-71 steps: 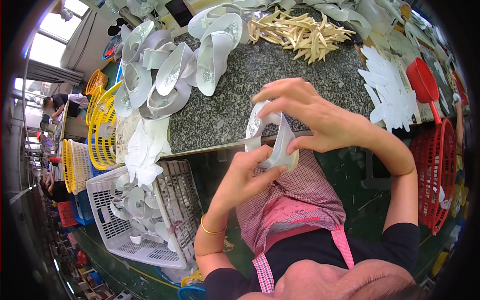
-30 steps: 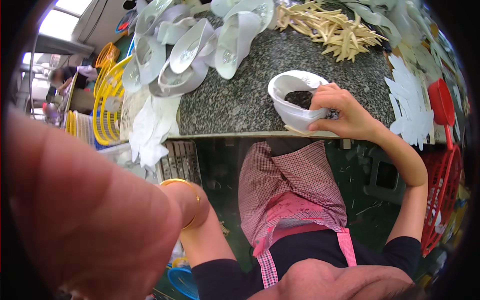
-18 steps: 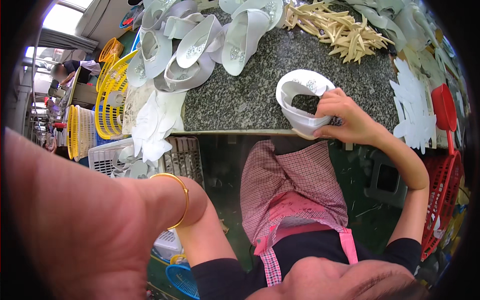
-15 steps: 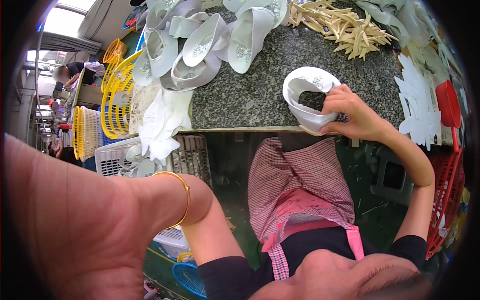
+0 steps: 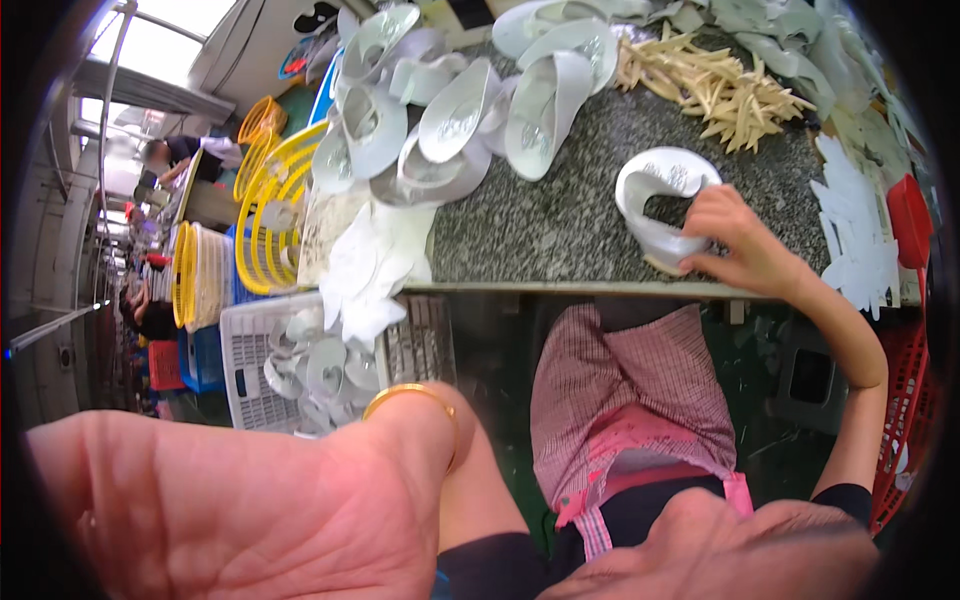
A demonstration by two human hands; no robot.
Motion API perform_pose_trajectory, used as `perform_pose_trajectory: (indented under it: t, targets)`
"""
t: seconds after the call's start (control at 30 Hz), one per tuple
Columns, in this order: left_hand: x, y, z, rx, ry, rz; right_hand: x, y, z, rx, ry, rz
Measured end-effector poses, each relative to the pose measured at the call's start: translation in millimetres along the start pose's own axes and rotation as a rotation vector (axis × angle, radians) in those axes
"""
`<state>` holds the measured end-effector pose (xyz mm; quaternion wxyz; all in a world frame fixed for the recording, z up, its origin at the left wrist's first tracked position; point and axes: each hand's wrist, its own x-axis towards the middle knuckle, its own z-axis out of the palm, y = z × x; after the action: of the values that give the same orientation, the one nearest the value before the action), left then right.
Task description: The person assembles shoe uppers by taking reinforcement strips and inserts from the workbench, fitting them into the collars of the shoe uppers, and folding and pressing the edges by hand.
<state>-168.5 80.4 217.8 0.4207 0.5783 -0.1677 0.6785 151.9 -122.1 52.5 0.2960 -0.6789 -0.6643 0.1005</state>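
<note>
My right hand (image 5: 742,240) is closed on the near rim of a white shoe upper (image 5: 634,200), pinched between thumb and fingers. The upper stands at the front of the speckled stone tabletop (image 5: 540,235), its opening facing up. My left hand (image 5: 270,500) is raised very close to the camera, palm showing and a gold bangle (image 5: 412,390) at the wrist. Its fingers run out of the picture, so their pose is hidden. Several more white uppers with sparkling ornaments (image 5: 455,115) are heaped at the back left of the table.
Tan pointed strips (image 5: 715,90) lie piled at the back right. White flat cut pieces sit at the left corner (image 5: 365,265) and right edge (image 5: 855,230), by a red scoop (image 5: 910,225). A white crate (image 5: 250,350) holds uppers below; yellow baskets (image 5: 260,235) stand left. Another person (image 5: 175,155) sits far off.
My left hand has dropped lower and turned, showing more palm. The view has shifted, so the table appears further right and lower. My right hand keeps its hold on the upper.
</note>
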Motion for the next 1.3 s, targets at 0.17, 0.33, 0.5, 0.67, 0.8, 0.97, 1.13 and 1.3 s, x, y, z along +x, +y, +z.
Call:
perform_pose_trajectory:
  t: [0.17, 0.33, 0.5, 0.67, 0.8, 0.97, 1.13, 1.3]
  targets:
    - [-17.7, 21.9, 0.1, 0.164, 0.039, 0.098, 1.0, 4.4, 3.4, -0.009, 0.040, 0.003]
    - [-50.8, 21.2, 6.1, 0.295, 0.095, 0.197, -1.0, 8.1, 0.8, -0.052, 0.041, 0.024]
    - [-74.6, 3.3, 4.7, 0.420, 0.193, 0.168, -3.4, 14.0, -1.0, -0.051, -0.003, -0.041]
    - [-84.8, -11.0, 7.1, 0.590, 0.249, 0.140, -4.6, 16.2, -6.5, -0.044, 0.008, -0.068]
    - [-94.8, -32.8, 20.6, 1.010, 0.095, -0.037, -4.8, 16.3, -6.0, -0.013, -0.021, -0.063]
    - [-145.9, -123.7, 71.4, 0.576, -0.709, -0.436, -2.8, 15.9, -0.8, 0.001, 0.001, 0.009]
    - [-169.7, -149.5, 92.0, 0.511, -1.001, -0.423, -5.2, 6.2, -1.1, -0.036, 0.053, -0.094]
    - [-165.8, -150.5, 87.0, 0.413, -1.129, -0.572, -16.3, 1.2, 1.8, 0.103, 0.028, -0.099]
